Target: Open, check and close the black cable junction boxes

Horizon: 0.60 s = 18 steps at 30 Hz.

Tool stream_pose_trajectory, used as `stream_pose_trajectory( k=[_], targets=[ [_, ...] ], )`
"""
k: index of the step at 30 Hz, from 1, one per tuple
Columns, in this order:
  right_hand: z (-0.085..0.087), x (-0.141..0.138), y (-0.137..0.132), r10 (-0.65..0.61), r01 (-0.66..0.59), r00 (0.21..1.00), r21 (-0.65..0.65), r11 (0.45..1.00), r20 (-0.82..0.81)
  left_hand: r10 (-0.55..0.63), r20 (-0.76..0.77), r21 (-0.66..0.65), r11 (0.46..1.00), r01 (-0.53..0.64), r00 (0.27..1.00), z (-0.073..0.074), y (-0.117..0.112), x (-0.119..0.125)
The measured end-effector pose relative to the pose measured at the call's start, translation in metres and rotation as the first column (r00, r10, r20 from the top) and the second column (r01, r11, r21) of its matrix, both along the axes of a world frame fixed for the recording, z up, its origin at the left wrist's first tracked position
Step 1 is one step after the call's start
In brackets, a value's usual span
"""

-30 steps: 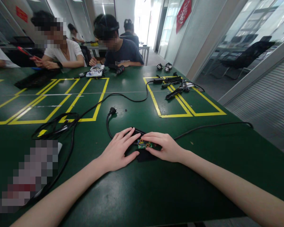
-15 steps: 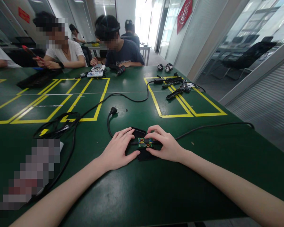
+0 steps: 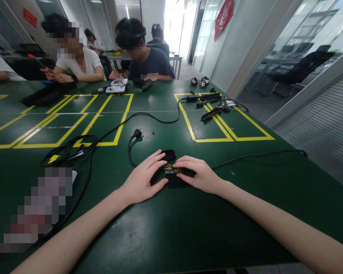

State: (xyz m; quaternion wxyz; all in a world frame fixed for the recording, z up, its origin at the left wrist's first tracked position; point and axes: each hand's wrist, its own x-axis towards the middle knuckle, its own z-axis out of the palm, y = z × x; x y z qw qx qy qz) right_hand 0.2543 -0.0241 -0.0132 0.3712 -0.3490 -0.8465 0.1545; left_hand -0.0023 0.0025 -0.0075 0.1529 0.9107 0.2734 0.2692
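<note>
Between my hands lies a small green circuit board with two copper-coloured ring coils. My right hand grips its right end, thumb on the near side and fingers on the far side. On the other side my left hand has its fingers stretched out, thumb apart, around the left end of the board. Whether it touches the board I cannot tell. One black plastic case half lies just beyond the board, by my left fingertips. Another flat black piece is under the board's near side.
A black cable with a plug lies ahead; another cable runs right. Coiled cable and a blurred-out strip-shaped object sit left. Black adapter parts lie far right. Co-workers sit across the green table.
The circuit board has shifted slightly left and away from me. My right fingers have come down closer to it. More of the far case half now shows.
</note>
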Motion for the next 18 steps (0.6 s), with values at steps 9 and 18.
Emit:
stream_pose_trajectory(
  k=[9, 18],
  targets=[
    [-0.0019, -0.004, 0.0052, -0.073, 0.073, 0.997, 0.005, 0.997, 0.01, 0.232, -0.029, 0.004, 0.973, -0.232, 0.972, -0.0032, 0.0058, 0.0018],
    [-0.003, -0.0023, 0.0072, -0.116, 0.114, 0.993, 0.057, 0.992, 0.032, 0.159, -0.118, 0.01, 0.987, -0.159, 0.98, -0.0078, 0.0098, 0.0011]
  ],
)
